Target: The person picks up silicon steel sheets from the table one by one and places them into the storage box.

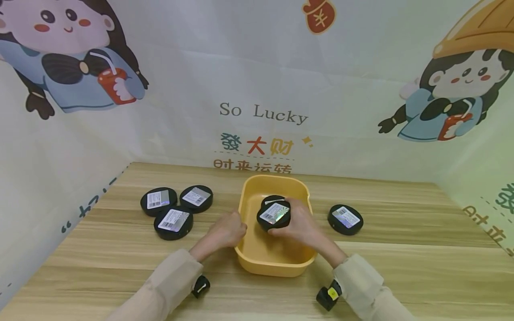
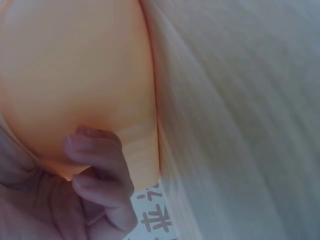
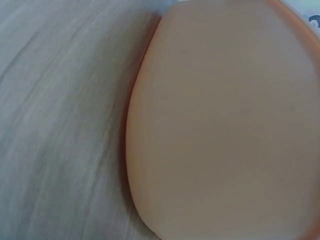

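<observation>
A yellow plastic basin [image 1: 277,269] stands on the table in the head view. My left hand [image 1: 228,229] grips its left rim; the left wrist view shows the curled fingers [image 2: 107,150] against the outer wall. Inside the basin's outline, my right hand [image 1: 301,225] holds a black round disc [image 1: 274,215] with a white and silvery label, thumb at its near edge and fingers at its right side. Partly hidden behind it is another black disc [image 1: 270,199] in the basin. The right wrist view has only the basin's outer wall [image 3: 220,125] and tabletop, the right hand out of sight.
Left of the basin, three labelled black discs lie close together: one at the back left [image 1: 158,201], one at the back right [image 1: 196,198], one in front [image 1: 173,223]. Another black disc [image 1: 345,219] lies to the right. A printed cloth [image 1: 341,111] hangs behind the wooden table [image 1: 401,267].
</observation>
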Tool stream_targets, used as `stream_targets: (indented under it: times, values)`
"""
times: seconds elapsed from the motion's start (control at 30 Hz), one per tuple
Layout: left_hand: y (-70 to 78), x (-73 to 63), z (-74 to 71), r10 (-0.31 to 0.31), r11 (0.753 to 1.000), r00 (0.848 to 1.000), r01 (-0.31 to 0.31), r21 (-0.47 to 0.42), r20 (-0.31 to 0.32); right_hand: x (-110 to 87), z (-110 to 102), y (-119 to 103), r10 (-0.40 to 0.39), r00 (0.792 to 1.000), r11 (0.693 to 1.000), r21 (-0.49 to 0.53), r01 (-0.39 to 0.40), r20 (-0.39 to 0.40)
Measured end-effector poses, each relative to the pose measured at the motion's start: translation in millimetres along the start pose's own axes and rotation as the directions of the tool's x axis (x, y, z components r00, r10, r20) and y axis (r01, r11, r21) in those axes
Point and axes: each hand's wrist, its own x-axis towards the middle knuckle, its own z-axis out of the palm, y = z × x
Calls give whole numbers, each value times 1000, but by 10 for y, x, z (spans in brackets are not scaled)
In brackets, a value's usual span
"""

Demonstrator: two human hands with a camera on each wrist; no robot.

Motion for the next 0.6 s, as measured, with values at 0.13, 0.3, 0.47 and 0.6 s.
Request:
stream_targets:
  times: [0.13,0.3,0.47,0.6]
  values:
    - [5,-11,-4,6,1000,1000,-6,13,-4,5,18,-9,-5,1000,1000,-23,5,11]
    - [10,-17,-6,2,1000,1000,-2,14,-1,-2,32,-29,-15,1000,999,-36,16,28]
    - [10,-25,-9,11,1000,1000,-11,10,-8,-17,47,-42,-39,998,999,-35,41,49]
    - [9,-28,-12,16,1000,1000,-16,10,-10,-20,55,-47,-48,997,998,-40,51,67]
